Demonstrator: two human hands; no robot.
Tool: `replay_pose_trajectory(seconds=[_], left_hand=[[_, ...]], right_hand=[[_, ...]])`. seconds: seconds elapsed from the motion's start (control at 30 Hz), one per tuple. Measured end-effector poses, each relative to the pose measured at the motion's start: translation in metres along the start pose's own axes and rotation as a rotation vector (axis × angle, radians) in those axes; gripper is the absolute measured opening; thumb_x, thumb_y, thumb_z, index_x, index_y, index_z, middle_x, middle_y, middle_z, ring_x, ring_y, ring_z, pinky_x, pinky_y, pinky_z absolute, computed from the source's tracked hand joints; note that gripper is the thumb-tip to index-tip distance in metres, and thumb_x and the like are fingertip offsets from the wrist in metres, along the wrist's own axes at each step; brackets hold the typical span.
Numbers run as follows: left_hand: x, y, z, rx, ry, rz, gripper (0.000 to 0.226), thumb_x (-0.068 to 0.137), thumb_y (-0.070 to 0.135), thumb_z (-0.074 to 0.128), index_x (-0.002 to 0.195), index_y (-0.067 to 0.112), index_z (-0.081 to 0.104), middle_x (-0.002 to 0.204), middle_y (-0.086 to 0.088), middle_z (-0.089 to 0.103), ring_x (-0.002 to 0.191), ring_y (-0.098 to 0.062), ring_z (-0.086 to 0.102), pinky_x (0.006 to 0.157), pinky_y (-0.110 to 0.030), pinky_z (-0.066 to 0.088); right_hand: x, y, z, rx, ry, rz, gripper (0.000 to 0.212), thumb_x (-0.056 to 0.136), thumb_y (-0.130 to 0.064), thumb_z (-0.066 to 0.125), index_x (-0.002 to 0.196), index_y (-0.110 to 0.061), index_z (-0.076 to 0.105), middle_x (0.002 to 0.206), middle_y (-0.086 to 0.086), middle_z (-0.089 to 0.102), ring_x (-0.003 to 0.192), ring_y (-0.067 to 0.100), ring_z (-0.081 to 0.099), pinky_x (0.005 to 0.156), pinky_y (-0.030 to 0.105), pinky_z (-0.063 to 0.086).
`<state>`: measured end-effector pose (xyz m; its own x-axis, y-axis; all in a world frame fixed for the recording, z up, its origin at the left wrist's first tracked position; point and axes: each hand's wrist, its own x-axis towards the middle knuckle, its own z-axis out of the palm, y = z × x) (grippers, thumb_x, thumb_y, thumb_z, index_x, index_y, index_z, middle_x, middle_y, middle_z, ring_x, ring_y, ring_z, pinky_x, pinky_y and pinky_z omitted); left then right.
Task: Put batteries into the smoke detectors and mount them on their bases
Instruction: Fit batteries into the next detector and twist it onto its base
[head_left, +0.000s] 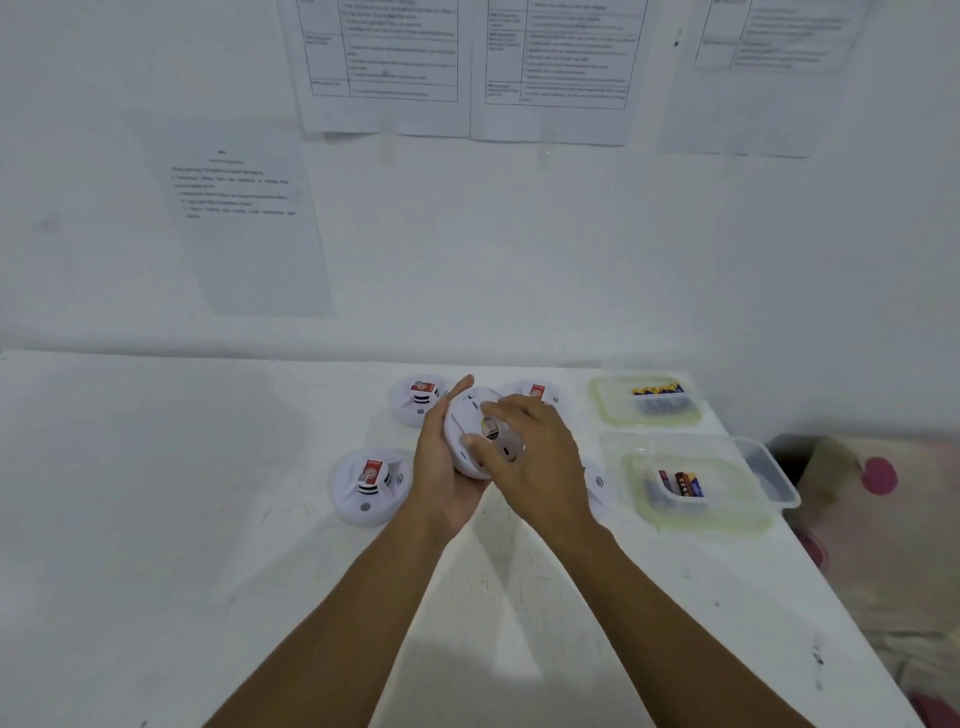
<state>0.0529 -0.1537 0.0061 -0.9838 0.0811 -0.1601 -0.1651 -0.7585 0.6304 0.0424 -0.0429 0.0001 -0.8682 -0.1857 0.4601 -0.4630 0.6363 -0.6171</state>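
I held one smoke detector (467, 415) up off the table (208, 519), tilted with its back toward me. My left hand (441, 467) cradled it, palm under the rim, thumb up along the far edge. My right hand (540, 457) lay over the back, thumb and curled fingers closing narrowly on a grey piece (506, 441) at the middle. I could not tell whether that piece was a battery or a cover.

Four more detectors lay on the table around my grip: one (421, 400) just beyond my left thumb, one (537, 392) behind my right fingers, one (371, 483) outside my left wrist, and one (597, 483) mostly hidden under my right hand. Outside my right hand sat two lidless tubs, the nearer tub (727, 499) with a few batteries (683, 483) and the farther tub (602, 402) with a row of them.

As I judged it, the risks were these. The left hold was a cradle, not a clamp, so pressing hard with the right could have rolled the detector out of my palm onto those below. A battery pushed in at a slant could have jammed or sprung out. My right forearm hung close over the hidden detector and could have knocked it.
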Motion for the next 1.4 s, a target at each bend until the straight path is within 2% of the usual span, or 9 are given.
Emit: replay_pose_trajectory(seconds=[0.17, 0.33, 0.43, 0.57, 0.67, 0.87, 1.0, 1.1, 1.4], left_hand=[[-0.005, 0.004, 0.001, 0.035, -0.020, 0.058, 0.034, 0.081, 0.045, 0.052, 0.085, 0.027, 0.081, 0.094, -0.005, 0.076, 0.085, -0.019, 0.073, 0.084, -0.035, 0.054], [-0.002, -0.001, -0.010, 0.061, 0.048, 0.137, 0.046, 0.093, 0.044, 0.048, 0.135, 0.027, 0.057, 0.114, -0.008, 0.070, 0.097, -0.024, 0.070, 0.084, -0.039, 0.057], [-0.002, -0.007, -0.012, 0.126, 0.086, 0.197, 0.041, 0.100, 0.043, 0.042, 0.136, 0.028, 0.055, 0.120, -0.008, 0.068, 0.102, -0.024, 0.069, 0.075, -0.034, 0.058], [-0.001, -0.009, -0.016, 0.225, 0.153, 0.203, 0.043, 0.098, 0.048, 0.045, 0.136, 0.029, 0.055, 0.128, -0.007, 0.065, 0.110, -0.024, 0.067, 0.082, -0.035, 0.056], [0.003, -0.002, -0.021, 0.345, 0.168, 0.208, 0.047, 0.097, 0.053, 0.044, 0.137, 0.030, 0.052, 0.132, -0.008, 0.062, 0.114, -0.025, 0.064, 0.082, -0.037, 0.056], [0.000, 0.015, -0.022, 0.708, 0.141, 0.245, 0.052, 0.096, 0.061, 0.028, 0.117, 0.030, 0.064, 0.110, 0.010, 0.072, 0.106, -0.011, 0.066, 0.090, -0.033, 0.053], [0.001, 0.020, -0.038, 0.700, 0.151, 0.272, 0.036, 0.095, 0.044, 0.053, 0.126, 0.026, 0.059, 0.126, -0.001, 0.064, 0.120, -0.022, 0.059, 0.101, -0.043, 0.049], [-0.012, 0.015, -0.047, 0.774, 0.037, 0.279, 0.041, 0.094, 0.028, 0.061, 0.134, 0.031, 0.050, 0.125, 0.009, 0.065, 0.113, -0.014, 0.064, 0.089, -0.034, 0.056], [-0.027, 0.006, -0.068, 0.948, 0.000, 0.366, 0.043, 0.088, 0.017, 0.070, 0.128, 0.025, 0.059, 0.122, 0.007, 0.067, 0.104, -0.015, 0.068, 0.083, -0.030, 0.058]], right_hand=[[0.001, 0.001, 0.000, -0.016, -0.020, -0.042, 0.042, 0.085, -0.048, 0.064, 0.120, -0.023, 0.068, 0.126, -0.003, 0.063, 0.114, 0.015, 0.056, 0.091, 0.021, 0.039], [-0.006, -0.004, 0.005, 0.011, 0.012, -0.007, 0.045, 0.085, -0.053, 0.059, 0.117, -0.023, 0.070, 0.120, 0.000, 0.064, 0.107, 0.017, 0.060, 0.088, 0.029, 0.050], [-0.012, -0.010, 0.011, 0.052, 0.079, 0.086, 0.042, 0.085, -0.053, 0.061, 0.115, -0.025, 0.070, 0.114, 0.000, 0.066, 0.099, 0.015, 0.063, 0.084, 0.034, 0.054], [-0.015, -0.021, 0.016, 0.054, 0.104, 0.174, 0.038, 0.089, -0.050, 0.060, 0.115, -0.025, 0.070, 0.114, -0.002, 0.069, 0.100, 0.012, 0.063, 0.083, 0.021, 0.047], [-0.011, -0.024, 0.008, 0.082, 0.040, 0.171, 0.044, 0.088, -0.054, 0.052, 0.116, -0.024, 0.068, 0.110, -0.005, 0.070, 0.096, 0.010, 0.064, 0.084, 0.030, 0.054], [0.004, -0.018, -0.016, 0.705, -0.257, 0.457, 0.052, 0.087, -0.034, 0.070, 0.134, -0.039, 0.049, 0.111, 0.004, 0.066, 0.094, 0.018, 0.070, 0.070, 0.036, 0.062], [0.003, -0.003, -0.017, 0.887, -0.226, 0.507, 0.036, 0.090, -0.010, 0.064, 0.122, -0.026, 0.059, 0.113, 0.014, 0.068, 0.095, 0.031, 0.071, 0.076, 0.043, 0.061], [-0.005, 0.007, -0.014, 1.040, -0.186, 0.511, 0.035, 0.092, -0.012, 0.065, 0.123, -0.026, 0.056, 0.115, 0.011, 0.069, 0.101, 0.031, 0.070, 0.082, 0.047, 0.059], [-0.033, 0.023, 0.006, 0.525, -0.157, 0.221, 0.056, 0.077, -0.012, 0.078, 0.125, -0.027, 0.054, 0.112, -0.009, 0.063, 0.095, 0.013, 0.067, 0.072, 0.035, 0.062]])
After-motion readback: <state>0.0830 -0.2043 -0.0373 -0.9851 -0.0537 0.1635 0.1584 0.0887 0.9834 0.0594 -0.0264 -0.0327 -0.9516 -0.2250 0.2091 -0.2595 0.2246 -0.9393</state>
